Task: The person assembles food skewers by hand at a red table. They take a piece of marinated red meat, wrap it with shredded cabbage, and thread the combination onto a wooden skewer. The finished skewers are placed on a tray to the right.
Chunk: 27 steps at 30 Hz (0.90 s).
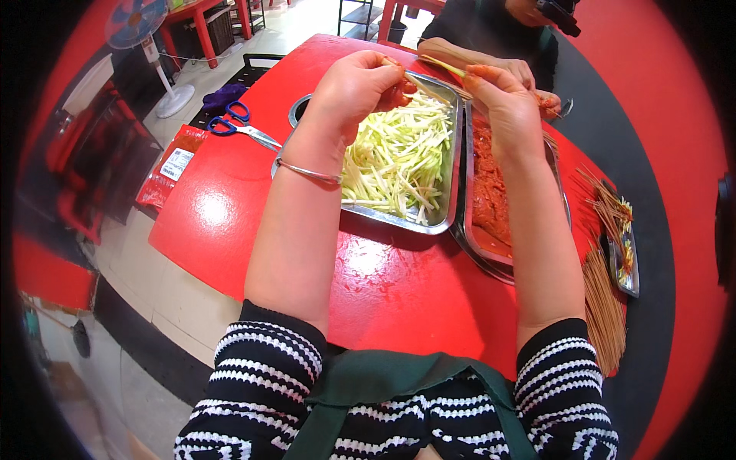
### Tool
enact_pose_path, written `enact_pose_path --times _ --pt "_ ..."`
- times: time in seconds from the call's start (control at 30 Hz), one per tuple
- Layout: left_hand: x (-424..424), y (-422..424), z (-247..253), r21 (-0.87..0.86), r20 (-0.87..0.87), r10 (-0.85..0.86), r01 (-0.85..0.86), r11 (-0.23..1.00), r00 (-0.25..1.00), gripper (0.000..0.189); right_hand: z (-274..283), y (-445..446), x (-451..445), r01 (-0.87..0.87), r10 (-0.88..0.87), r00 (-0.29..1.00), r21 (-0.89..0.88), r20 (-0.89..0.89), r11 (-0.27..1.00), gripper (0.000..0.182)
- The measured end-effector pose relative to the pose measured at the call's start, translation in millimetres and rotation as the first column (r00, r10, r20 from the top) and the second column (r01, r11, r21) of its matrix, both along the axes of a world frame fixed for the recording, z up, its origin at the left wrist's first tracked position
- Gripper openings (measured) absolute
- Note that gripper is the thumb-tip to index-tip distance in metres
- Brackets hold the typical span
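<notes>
My left hand [359, 80] is over the far part of a steel tray [451, 215] of pale green vegetable strips [399, 152]. Between its fingers it holds a piece of red-coated food [397, 95], probably marinated meat; a thin pale strip or stick beside it is hard to make out. My right hand [503, 106] pinches one pale green vegetable strip [445, 65], its fingertips smeared red. Below that hand and forearm lies a second steel tray [468, 230], holding a red, wet marinated mass [489, 195]. My forearm hides part of it.
Scissors [244, 126] with blue handles and a red labelled packet [172, 164] lie at the red table's left [374, 299]. Bamboo skewers [604, 313] and a small tray of filled skewers [627, 259] are at right. Opposite sits another person [489, 34]; a fan [172, 100] stands behind.
</notes>
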<state>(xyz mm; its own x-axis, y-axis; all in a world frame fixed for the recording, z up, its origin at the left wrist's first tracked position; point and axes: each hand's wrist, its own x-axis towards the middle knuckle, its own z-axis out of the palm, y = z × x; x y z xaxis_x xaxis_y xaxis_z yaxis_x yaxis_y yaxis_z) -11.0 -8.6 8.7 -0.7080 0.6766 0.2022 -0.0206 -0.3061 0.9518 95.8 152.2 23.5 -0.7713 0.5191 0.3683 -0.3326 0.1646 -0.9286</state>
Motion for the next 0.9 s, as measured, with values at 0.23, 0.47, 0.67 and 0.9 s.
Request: enact_pose_path --times 0.23,0.47,0.67,0.9 --pt "0.8 3.2 -0.4 0.091 -0.013 -0.064 0.065 0.994 0.998 0.016 -3.8 -22.6 -1.7 -0.099 0.1 0.987 -0.011 0.123 0.995 0.017" --pt "-5.5 -4.7 0.3 0.088 -0.101 -0.07 0.079 0.993 0.992 0.017 -1.2 -19.1 -9.8 -0.11 0.083 0.987 0.195 0.138 0.975 0.021" --pt "-19.8 -23.4 5.7 0.165 -0.16 0.158 -0.132 0.977 0.974 0.013 -22.9 -12.4 -40.0 -0.169 -0.034 0.942 0.556 0.335 0.814 0.031" --pt "-16.5 -32.3 14.0 0.236 -0.179 0.285 -0.24 0.942 0.942 0.012 -64.0 -42.7 -74.9 -0.42 -0.097 0.891 0.887 0.443 0.193 0.018"
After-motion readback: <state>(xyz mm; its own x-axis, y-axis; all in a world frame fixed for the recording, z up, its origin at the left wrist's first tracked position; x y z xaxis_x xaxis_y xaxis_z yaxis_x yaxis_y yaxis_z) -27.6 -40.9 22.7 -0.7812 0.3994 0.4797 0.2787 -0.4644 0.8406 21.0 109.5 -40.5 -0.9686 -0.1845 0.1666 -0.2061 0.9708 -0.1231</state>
